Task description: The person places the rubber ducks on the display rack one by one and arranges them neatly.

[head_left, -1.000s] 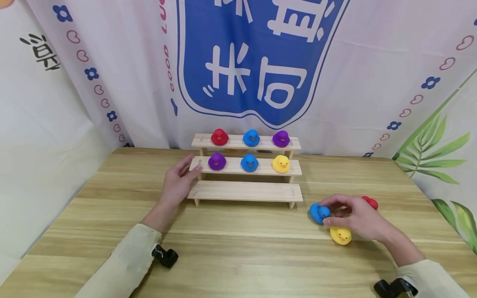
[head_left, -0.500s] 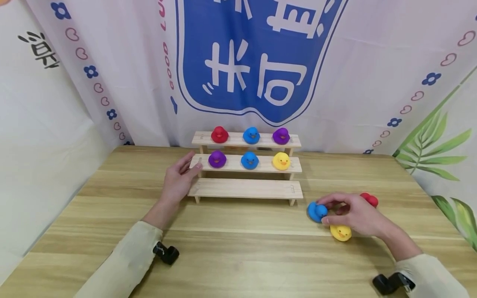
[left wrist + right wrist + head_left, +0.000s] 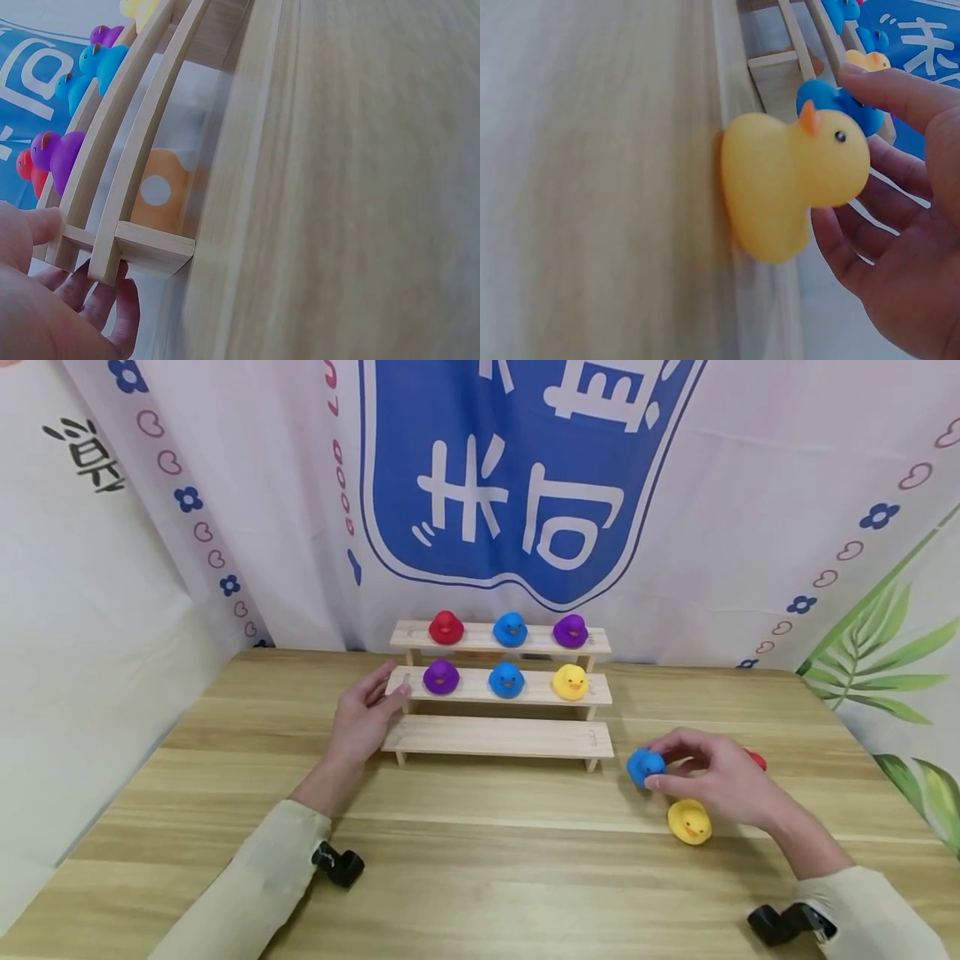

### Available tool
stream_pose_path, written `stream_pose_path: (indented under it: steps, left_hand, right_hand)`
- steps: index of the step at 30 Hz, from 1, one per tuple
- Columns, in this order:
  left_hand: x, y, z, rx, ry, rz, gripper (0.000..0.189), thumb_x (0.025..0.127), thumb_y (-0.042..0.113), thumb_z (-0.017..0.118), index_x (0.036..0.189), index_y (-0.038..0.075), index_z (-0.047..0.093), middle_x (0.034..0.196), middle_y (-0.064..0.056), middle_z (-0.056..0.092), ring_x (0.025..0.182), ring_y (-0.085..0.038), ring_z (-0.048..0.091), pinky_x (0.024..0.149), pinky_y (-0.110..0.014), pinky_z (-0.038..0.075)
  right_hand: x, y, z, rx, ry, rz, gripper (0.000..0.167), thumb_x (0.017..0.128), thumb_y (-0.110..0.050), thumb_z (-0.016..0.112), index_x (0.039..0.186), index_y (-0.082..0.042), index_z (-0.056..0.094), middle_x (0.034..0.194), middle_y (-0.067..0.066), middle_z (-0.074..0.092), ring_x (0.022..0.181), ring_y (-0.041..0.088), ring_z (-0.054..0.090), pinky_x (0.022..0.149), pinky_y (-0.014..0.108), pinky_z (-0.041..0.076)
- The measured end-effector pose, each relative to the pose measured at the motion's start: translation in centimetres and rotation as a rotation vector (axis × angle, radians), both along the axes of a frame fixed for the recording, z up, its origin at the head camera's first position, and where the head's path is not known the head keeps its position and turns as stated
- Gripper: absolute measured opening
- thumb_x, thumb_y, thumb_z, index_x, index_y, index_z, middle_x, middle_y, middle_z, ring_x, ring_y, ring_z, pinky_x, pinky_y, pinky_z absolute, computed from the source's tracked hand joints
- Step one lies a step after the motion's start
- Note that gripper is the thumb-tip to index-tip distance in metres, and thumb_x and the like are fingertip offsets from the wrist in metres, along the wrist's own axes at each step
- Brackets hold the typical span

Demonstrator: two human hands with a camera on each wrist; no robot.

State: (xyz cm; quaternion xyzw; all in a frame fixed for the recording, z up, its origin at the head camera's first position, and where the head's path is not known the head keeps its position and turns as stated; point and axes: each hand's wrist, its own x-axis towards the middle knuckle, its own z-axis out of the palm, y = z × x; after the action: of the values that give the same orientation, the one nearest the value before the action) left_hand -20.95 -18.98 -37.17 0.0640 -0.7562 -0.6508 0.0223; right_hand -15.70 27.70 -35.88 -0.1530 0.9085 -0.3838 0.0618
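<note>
My right hand (image 3: 716, 777) pinches a blue rubber duck (image 3: 643, 767) between thumb and fingers, to the right of a three-step wooden display stand (image 3: 495, 737). In the right wrist view a yellow rubber duck (image 3: 769, 184) on the table partly covers the blue one (image 3: 817, 96). A red duck (image 3: 757, 760) shows just behind the right hand, mostly hidden by it. My left hand (image 3: 363, 714) holds the stand's left end, thumb on the middle step; in the left wrist view its fingers (image 3: 124, 315) curl round the ends of the steps.
On the top step sit red (image 3: 446, 628), blue (image 3: 511, 631) and purple (image 3: 571, 632) ducks. The middle step carries purple (image 3: 441, 677), blue (image 3: 506, 680) and yellow (image 3: 571, 682) ones. A printed curtain (image 3: 300, 527) hangs behind the wooden table (image 3: 480, 877).
The blue duck has risen a little in my right hand, away from the yellow duck, which shows more fully now. My left hand stays on the stand.
</note>
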Motion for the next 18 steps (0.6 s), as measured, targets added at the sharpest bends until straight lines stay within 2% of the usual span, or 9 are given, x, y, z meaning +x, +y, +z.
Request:
stream_pose_path:
  steps: [8, 11, 14, 18]
  left_hand:
    - [-0.2, 0.0, -0.1, 0.017, 0.004, 0.0, 0.064, 0.105, 0.025, 0.068, 0.164, 0.024, 0.041, 0.175, -0.008, 0.031, 0.153, -0.028, 0.047, 0.11, -0.026, 0.055]
    - [-0.2, -0.1, -0.1, 0.01, 0.009, 0.004, 0.064, 0.105, 0.025, 0.069, 0.163, 0.023, 0.042, 0.175, -0.008, 0.031, 0.155, -0.027, 0.044, 0.117, -0.031, 0.052]
    - [-0.2, -0.2, -0.2, -0.012, 0.013, 0.004, 0.064, 0.105, 0.027, 0.069, 0.163, 0.023, 0.042, 0.175, -0.006, 0.031, 0.159, -0.026, 0.038, 0.126, -0.037, 0.043]
    - [-0.3, -0.2, -0.3, -0.009, 0.015, -0.001, 0.064, 0.105, 0.028, 0.069, 0.163, 0.024, 0.042, 0.175, -0.005, 0.031, 0.16, -0.026, 0.036, 0.129, -0.039, 0.04]
  right_hand:
    - [-0.4, -1.5, 0.9, -0.028, 0.104, -0.005, 0.031, 0.095, -0.031, 0.082, 0.121, -0.016, 0.073, 0.123, 0.002, 0.075, 0.106, 0.011, 0.067, 0.088, 0.023, 0.061]
    - [-0.6, -2.0, 1.1, -0.042, 0.123, 0.003, 0.031, 0.095, -0.03, 0.082, 0.122, -0.017, 0.073, 0.121, 0.001, 0.075, 0.106, 0.013, 0.068, 0.088, 0.022, 0.061]
    - [-0.8, -2.6, 1.2, -0.062, 0.131, 0.01, 0.03, 0.096, -0.029, 0.082, 0.123, -0.018, 0.073, 0.121, 0.0, 0.075, 0.106, 0.015, 0.068, 0.089, 0.022, 0.061]
    - [-0.9, -3.4, 1.4, -0.074, 0.145, 0.008, 0.031, 0.096, -0.029, 0.082, 0.124, -0.018, 0.074, 0.122, 0.0, 0.075, 0.106, 0.013, 0.068, 0.09, 0.023, 0.061]
